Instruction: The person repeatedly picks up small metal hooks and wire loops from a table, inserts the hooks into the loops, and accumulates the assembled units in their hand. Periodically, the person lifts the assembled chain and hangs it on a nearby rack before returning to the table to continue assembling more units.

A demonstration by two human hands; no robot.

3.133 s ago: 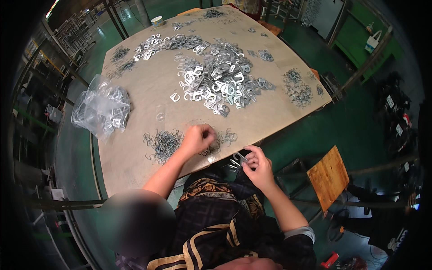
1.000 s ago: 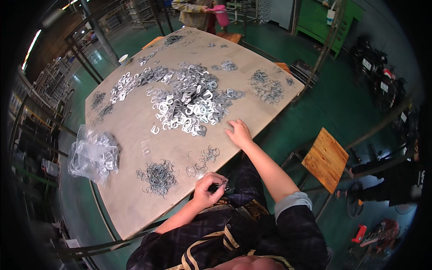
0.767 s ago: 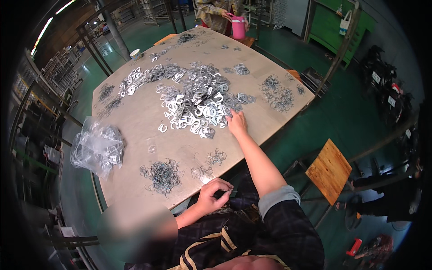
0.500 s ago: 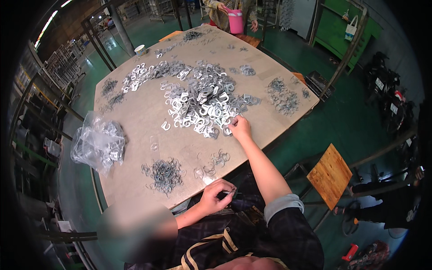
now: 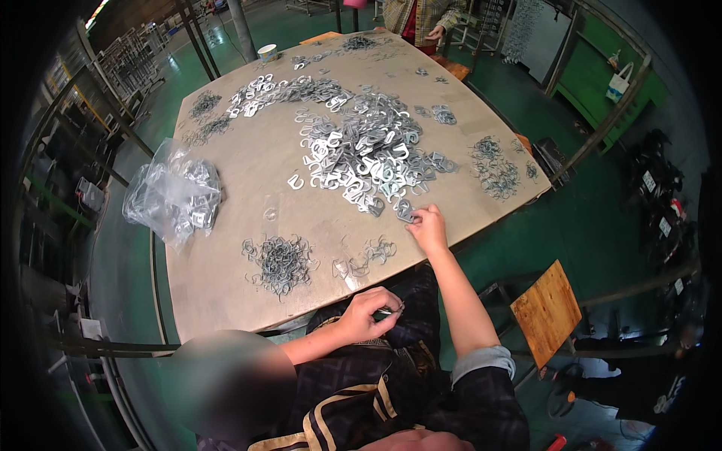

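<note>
At the near edge of the pile of flat grey metal hooks (image 5: pixel 365 150), my right hand (image 5: pixel 430 227) pinches a metal hook piece (image 5: pixel 404 210) between thumb and fingers. My left hand (image 5: pixel 368 314) is in front of the table's near edge, above my lap. Its fingers are curled closed around something small and dark, mostly hidden by them. Between the hands and the pile lie a few thin wire clips (image 5: pixel 380 249) on the table (image 5: pixel 226 289). A denser heap of the same wire clips (image 5: pixel 280 263) sits to their left.
A clear plastic bag of metal parts (image 5: pixel 177 195) lies on the table's left edge. More wire clips (image 5: pixel 496 169) are at the right. A paper cup (image 5: pixel 267 52) stands at the far left edge. A wooden stool (image 5: pixel 547 312) is at my right. Another person (image 5: pixel 421 19) stands beyond the table.
My right hand has drawn back slightly from the hook pile, bringing a hook piece with it. My left hand stays closed near my lap. The view has shifted; the other person's pink container is mostly out of frame.
</note>
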